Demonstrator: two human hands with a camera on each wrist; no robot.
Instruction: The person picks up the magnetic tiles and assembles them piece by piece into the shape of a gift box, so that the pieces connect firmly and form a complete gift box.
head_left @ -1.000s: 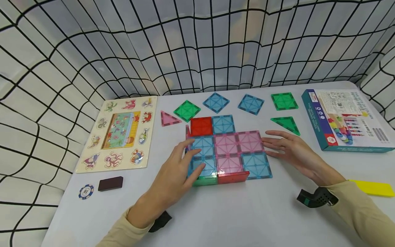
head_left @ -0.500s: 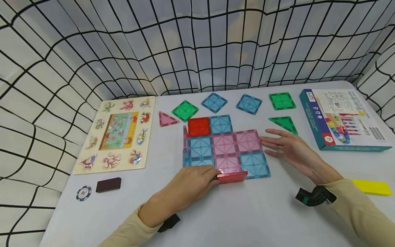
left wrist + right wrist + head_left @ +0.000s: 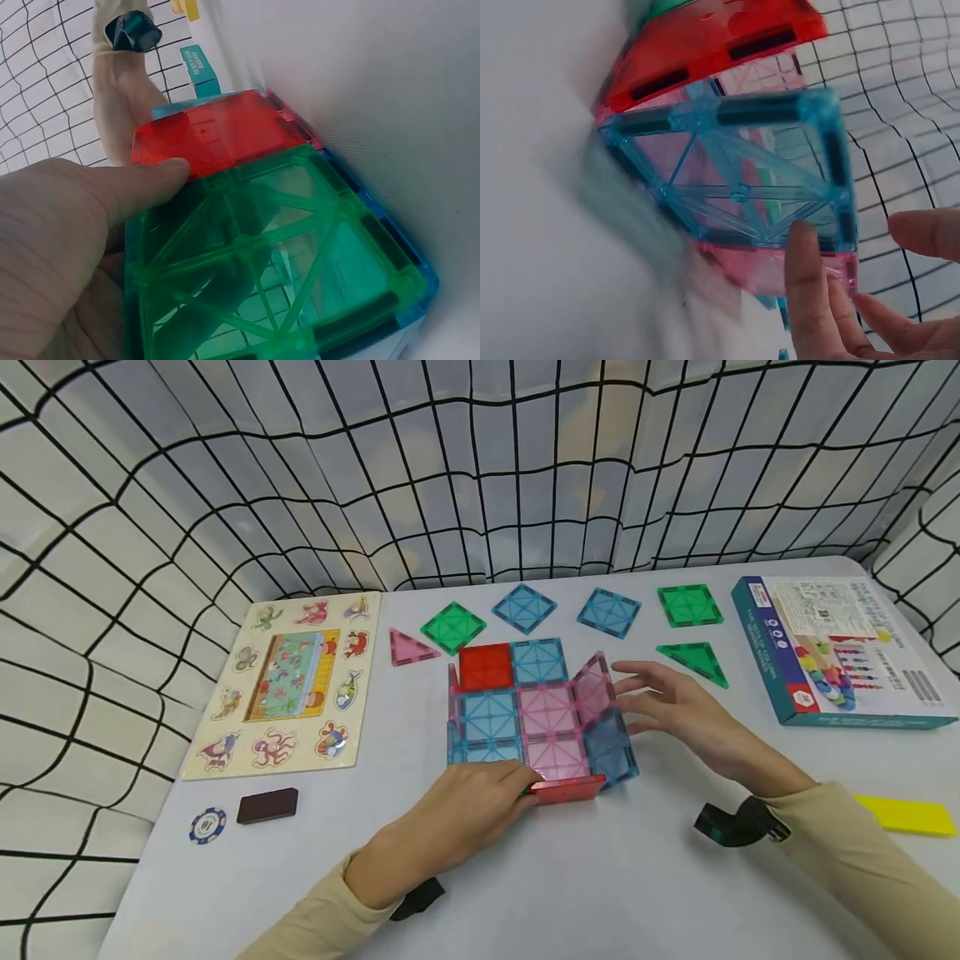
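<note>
Translucent magnetic tiles form a joined layout in the head view, with flat blue tiles [image 3: 491, 717] and pink tiles [image 3: 549, 711] in its middle. Along the front edge stand a red tile [image 3: 567, 790] and a green tile [image 3: 244, 247], mostly hidden in the head view. My left hand [image 3: 465, 806] pinches the green tile, thumb on its outer face and fingers behind. On the right side, a blue tile [image 3: 611, 747] and a pink tile [image 3: 594, 690] tilt upward. Fairly straight fingers of my right hand [image 3: 675, 714] press their outer faces.
Loose tiles lie behind, including a green square [image 3: 453, 628], a pink triangle [image 3: 411, 647] and a green triangle [image 3: 696, 662]. A puzzle board [image 3: 202, 764] lies left, near a dark block [image 3: 267, 806] and a chip [image 3: 207, 826]. A box [image 3: 862, 652] and yellow piece [image 3: 903, 816] are right.
My left hand has come down to the front edge and taken hold of the green tile. My right hand has moved leftward, and the right-side pink and blue tiles have swung up from flat.
</note>
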